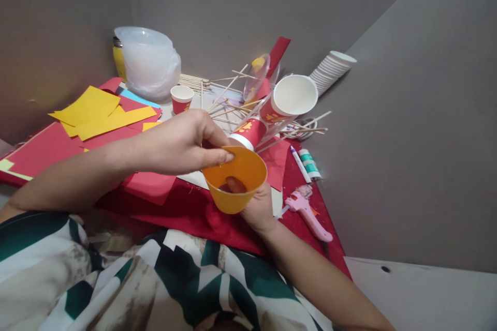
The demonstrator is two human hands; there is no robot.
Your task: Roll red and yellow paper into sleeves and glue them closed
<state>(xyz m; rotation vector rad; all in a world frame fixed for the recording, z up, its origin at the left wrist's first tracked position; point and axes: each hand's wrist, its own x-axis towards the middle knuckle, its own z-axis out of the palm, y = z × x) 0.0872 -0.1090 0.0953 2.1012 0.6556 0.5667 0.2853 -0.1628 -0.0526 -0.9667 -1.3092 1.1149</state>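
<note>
An orange paper cone [233, 201], wide at the top, is held tilted above the front of the table, its opening facing me. My left hand [190, 142] pinches its far rim between thumb and fingers. Around its lower right side and underneath is my right hand [259, 207], partly hidden by the cone; a fingertip shows inside, at the narrow bottom. Just beyond the cone, a red and white paper cup [267, 103] structure with wooden sticks [233, 108] leans on the table. A small red paper cup [181, 99] stands upright to its left.
Yellow paper pieces [93, 108] lie on red sheets [42, 150] at left. A plastic-wrapped white bowl [147, 62] stands at the back. Stacked white cups [332, 70] lean right. A pink glue gun [310, 214], a marker [300, 164] and a green-white roll [309, 164] lie on the red cloth.
</note>
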